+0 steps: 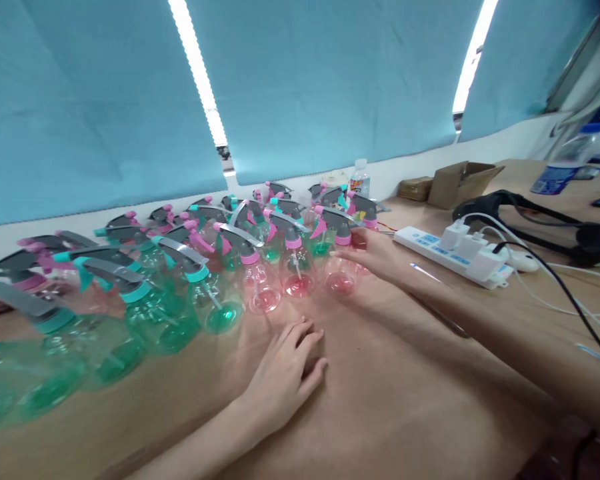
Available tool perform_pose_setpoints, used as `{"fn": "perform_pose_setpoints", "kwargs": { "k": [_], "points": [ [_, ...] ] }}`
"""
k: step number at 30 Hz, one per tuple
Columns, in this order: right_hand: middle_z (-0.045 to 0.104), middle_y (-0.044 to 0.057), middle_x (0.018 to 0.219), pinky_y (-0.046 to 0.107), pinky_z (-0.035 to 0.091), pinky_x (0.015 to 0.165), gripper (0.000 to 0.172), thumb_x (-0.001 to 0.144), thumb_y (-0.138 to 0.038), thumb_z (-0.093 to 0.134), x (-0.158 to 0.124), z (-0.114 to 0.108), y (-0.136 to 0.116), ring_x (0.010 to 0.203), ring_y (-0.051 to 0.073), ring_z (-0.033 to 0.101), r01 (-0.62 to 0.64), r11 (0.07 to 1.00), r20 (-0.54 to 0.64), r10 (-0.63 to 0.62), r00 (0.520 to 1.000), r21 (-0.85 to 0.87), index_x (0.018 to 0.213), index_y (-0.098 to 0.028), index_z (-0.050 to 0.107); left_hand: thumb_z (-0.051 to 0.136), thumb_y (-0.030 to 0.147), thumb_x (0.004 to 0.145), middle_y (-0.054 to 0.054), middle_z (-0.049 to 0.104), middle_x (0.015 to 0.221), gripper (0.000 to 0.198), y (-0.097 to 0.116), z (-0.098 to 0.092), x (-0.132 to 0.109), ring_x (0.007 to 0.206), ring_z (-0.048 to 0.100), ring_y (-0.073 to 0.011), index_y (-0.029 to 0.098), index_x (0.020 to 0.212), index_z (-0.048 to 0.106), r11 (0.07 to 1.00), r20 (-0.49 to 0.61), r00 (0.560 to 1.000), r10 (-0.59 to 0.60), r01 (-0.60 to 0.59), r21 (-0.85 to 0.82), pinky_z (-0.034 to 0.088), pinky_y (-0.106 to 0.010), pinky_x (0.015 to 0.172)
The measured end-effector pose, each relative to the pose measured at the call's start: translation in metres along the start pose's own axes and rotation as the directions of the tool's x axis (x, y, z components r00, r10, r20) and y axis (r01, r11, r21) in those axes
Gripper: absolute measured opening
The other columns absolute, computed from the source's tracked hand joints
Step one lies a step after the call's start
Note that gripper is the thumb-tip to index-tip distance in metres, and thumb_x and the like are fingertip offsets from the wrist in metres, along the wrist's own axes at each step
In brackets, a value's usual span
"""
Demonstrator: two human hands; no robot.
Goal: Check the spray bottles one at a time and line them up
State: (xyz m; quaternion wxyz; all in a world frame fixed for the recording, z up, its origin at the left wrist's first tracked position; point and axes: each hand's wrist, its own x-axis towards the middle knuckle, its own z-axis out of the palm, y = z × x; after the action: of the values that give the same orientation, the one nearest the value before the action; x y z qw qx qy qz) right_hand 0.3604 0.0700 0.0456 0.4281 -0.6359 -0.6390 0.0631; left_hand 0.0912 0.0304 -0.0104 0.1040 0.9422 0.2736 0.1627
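Observation:
Several clear spray bottles with grey triggers stand in rows on the wooden table [390, 400], some tinted pink, some green. My right hand [367, 252] reaches to the pink spray bottle [341, 267] at the right end of the front row, fingers wrapped on its far side. My left hand [285, 377] lies palm down on the table just in front of the rows, fingers stretched and holding nothing. A green spray bottle [215, 293] stands to the left of the pink ones.
A white power strip [430, 250] with plugged chargers and cables lies to the right. Black headphones [530, 207], a cardboard box [460, 181] and a small plastic bottle [360, 180] sit further back. Blue blinds cover the wall behind.

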Motion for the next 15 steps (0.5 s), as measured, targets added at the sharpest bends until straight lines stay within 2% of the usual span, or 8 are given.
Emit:
{"fn": "perform_pose_setpoints", "kwargs": {
  "k": [8,15],
  "points": [
    [0.068,0.005,0.083,0.034,0.047,0.070,0.034,0.076,-0.051,0.067,0.014,0.004,-0.007,0.081,0.023,0.064,-0.025,1.000,0.020,0.025,0.999,-0.006,0.083,-0.019,0.060,0.050,0.027,0.093,-0.012,0.053,0.131,0.031,-0.005,0.006,0.011,0.127,0.046,-0.0295,0.020,0.124,0.053,0.999,-0.013,0.999,0.036,-0.037,-0.021,0.043,-0.050,0.101],
    [0.070,0.011,0.093,0.039,0.048,0.078,0.038,0.077,-0.046,0.068,0.025,0.010,-0.008,0.089,0.028,0.065,-0.049,0.999,0.020,0.049,0.999,0.002,0.097,-0.014,0.060,0.050,0.025,0.093,-0.012,0.055,0.128,0.031,-0.004,0.007,0.019,0.125,0.048,-0.0290,0.019,0.123,0.053,0.997,-0.023,0.997,0.072,-0.073,-0.032,0.043,-0.049,0.101]
  ]
}}
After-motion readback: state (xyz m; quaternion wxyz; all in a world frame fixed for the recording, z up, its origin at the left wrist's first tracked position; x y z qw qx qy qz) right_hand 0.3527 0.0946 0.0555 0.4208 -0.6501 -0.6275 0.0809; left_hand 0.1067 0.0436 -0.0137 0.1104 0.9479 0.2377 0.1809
